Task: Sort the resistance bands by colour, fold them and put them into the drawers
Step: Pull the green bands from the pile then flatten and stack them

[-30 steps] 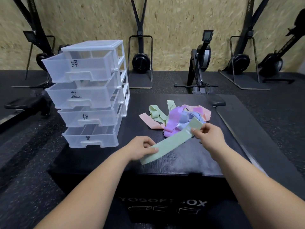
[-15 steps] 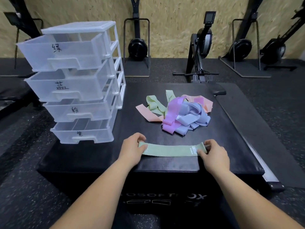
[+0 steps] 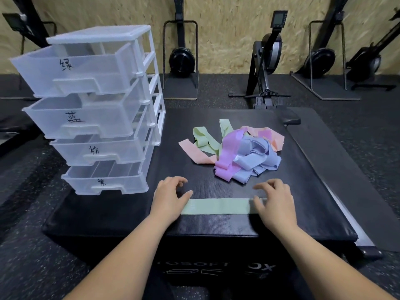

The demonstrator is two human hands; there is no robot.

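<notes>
green band (image 3: 216,205) flat on box (image 3: 303,180) | left hand (image 3: 168,198), right hand (image 3: 275,204) pressing ends

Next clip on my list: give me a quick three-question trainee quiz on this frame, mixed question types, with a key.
1. True or false: the green band under the hands lies flat on the black box, apart from the band pile.
2. How many drawers does the drawer unit have, and are they pulled out or pushed in?
3. Multiple choice: the left hand rests on the band's A) left end, B) middle, C) right end.

Key
1. True.
2. Four, all pulled out.
3. A; the right hand covers the right end.
</notes>
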